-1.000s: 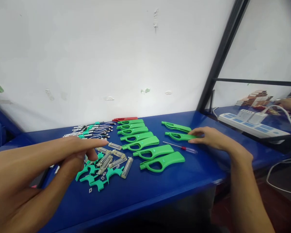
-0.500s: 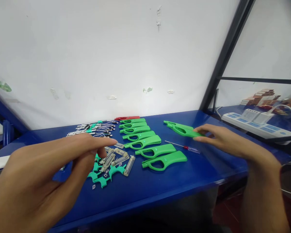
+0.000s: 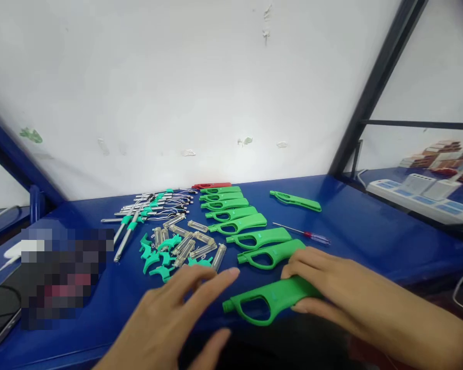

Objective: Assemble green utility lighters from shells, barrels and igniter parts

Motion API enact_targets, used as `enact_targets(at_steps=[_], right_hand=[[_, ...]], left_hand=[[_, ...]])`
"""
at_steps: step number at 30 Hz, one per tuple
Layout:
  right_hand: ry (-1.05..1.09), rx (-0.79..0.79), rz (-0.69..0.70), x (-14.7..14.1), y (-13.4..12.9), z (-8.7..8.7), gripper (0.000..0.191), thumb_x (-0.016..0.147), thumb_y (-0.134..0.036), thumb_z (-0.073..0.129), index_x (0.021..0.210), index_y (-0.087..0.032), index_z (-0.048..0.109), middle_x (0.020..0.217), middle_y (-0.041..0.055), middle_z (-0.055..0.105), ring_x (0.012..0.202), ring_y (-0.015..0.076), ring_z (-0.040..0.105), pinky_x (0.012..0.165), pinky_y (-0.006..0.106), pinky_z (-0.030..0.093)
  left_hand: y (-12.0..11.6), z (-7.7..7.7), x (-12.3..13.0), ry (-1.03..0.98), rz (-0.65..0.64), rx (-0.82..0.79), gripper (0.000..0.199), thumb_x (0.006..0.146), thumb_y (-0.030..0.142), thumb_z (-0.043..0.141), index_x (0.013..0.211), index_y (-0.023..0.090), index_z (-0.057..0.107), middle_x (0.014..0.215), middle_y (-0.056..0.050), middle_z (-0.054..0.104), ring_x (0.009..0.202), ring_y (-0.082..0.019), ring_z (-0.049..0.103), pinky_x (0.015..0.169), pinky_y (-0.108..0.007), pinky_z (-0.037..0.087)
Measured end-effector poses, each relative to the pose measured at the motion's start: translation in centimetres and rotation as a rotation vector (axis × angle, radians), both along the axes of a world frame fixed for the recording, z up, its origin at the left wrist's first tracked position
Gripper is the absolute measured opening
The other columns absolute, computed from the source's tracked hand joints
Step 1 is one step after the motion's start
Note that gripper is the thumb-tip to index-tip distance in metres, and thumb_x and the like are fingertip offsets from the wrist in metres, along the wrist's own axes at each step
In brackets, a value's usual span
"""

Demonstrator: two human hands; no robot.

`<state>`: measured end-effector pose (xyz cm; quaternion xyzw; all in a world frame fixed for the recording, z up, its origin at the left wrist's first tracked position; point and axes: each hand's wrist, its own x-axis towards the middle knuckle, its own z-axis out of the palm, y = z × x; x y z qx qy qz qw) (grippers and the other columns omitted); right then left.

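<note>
We count nine green casings [image 3: 273, 236], one red casing [image 3: 216, 185], one screwdriver [image 3: 316, 238], one power strip [image 3: 416, 198]. Clear tubes [image 3: 219, 257]: at least eight, overlapping. Teal pieces [image 3: 163, 272], metal rods [image 3: 127, 239]: piled, we can't get exact number.

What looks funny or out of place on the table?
The red handle at the far end of the row stands out, because the others there are green handles. One lone green handle also lies apart, to the right, beyond the screwdriver. I see no spill.
</note>
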<state>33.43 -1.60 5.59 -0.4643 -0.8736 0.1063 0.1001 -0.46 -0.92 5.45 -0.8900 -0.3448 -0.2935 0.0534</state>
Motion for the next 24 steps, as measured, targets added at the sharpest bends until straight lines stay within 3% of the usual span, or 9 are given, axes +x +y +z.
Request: enact_targets(at_steps=[3,6,9,13,17,20,22,24], right_hand=[[-0.051,-0.039,-0.01,-0.5,0.5,-1.0,0.031,0.11,-0.055,0.053,0.13,-0.034,0.064,0.132,0.0035,0.067,0.118,0.0281,0.068,0.094,0.044,0.06],[-0.05,-0.024,0.002,-0.9,0.7,-1.5,0.029,0.111,-0.052,0.051,0.13,-0.033,0.062,0.131,0.0035,0.066,0.118,0.0278,0.068,0.096,0.045,0.059],[-0.04,0.011,0.015,-1.6,0.6,-1.8,0.026,0.111,-0.049,0.054,0.13,-0.033,0.061,0.128,0.0033,0.068,0.118,0.0283,0.068,0.096,0.046,0.059],[-0.012,0.053,-0.02,-2.2,0.3,-1.8,0.024,0.111,-0.045,0.054,0.132,-0.034,0.06,0.129,0.0016,0.07,0.118,0.0274,0.069,0.098,0.047,0.058],[0.026,0.053,-0.046,-1.9,0.1,-1.3,0.024,0.112,-0.046,0.053,0.133,-0.038,0.06,0.133,-0.0004,0.071,0.119,0.0243,0.071,0.097,0.042,0.06],[0.051,0.174,-0.055,-0.6,-0.2,-0.5,0.03,0.111,-0.051,0.051,0.136,-0.038,0.062,0.136,0.0004,0.072,0.121,0.0252,0.072,0.096,0.039,0.061],[0.075,0.322,-0.134,1.1,-0.4,0.2,0.037,0.11,-0.058,0.049,0.136,-0.038,0.064,0.135,0.0013,0.074,0.119,0.0267,0.074,0.099,0.039,0.06],[0.04,0.419,-0.344,3.5,-0.5,0.9,0.039,0.108,-0.062,0.051,0.132,-0.036,0.067,0.131,0.0031,0.076,0.111,0.0273,0.077,0.098,0.038,0.059]], left_hand=[[-0.5,-3.0,1.0,0.067,0.04,-0.153,0.076,0.095,0.028,0.068,0.162,0.044,0.038,0.143,-0.002,0.07,0.118,-0.024,0.075,0.084,-0.027,0.067],[-0.1,-4.3,1.2,0.054,0.026,-0.238,0.077,0.096,0.022,0.068,0.163,0.045,0.035,0.137,-0.001,0.072,0.12,-0.025,0.075,0.09,-0.032,0.067],[0.4,-4.7,0.9,-0.045,-0.014,-0.308,0.067,0.101,0.023,0.067,0.159,0.045,0.041,0.127,0.001,0.076,0.113,-0.022,0.076,0.095,-0.033,0.065],[0.8,-5.0,0.7,-0.194,-0.023,-0.349,0.052,0.107,0.021,0.059,0.152,0.045,0.051,0.118,0.003,0.076,0.098,-0.015,0.075,0.087,-0.023,0.062],[0.9,-5.3,0.7,-0.251,-0.03,-0.363,0.054,0.106,0.017,0.058,0.151,0.046,0.052,0.112,0.004,0.076,0.093,-0.013,0.073,0.084,-0.021,0.061],[1.0,-5.4,0.8,-0.294,0.004,-0.386,0.058,0.102,0.014,0.061,0.15,0.046,0.052,0.109,0.006,0.077,0.078,-0.011,0.068,0.072,-0.018,0.058],[1.1,-5.4,0.9,-0.306,0.033,-0.391,0.059,0.101,0.015,0.063,0.149,0.047,0.052,0.108,0.007,0.076,0.066,-0.01,0.06,0.061,-0.017,0.053],[1.0,-5.4,0.9,-0.307,0.044,-0.398,0.058,0.1,0.015,0.063,0.148,0.047,0.053,0.108,0.008,0.076,0.059,-0.009,0.052,0.056,-0.017,0.048]])
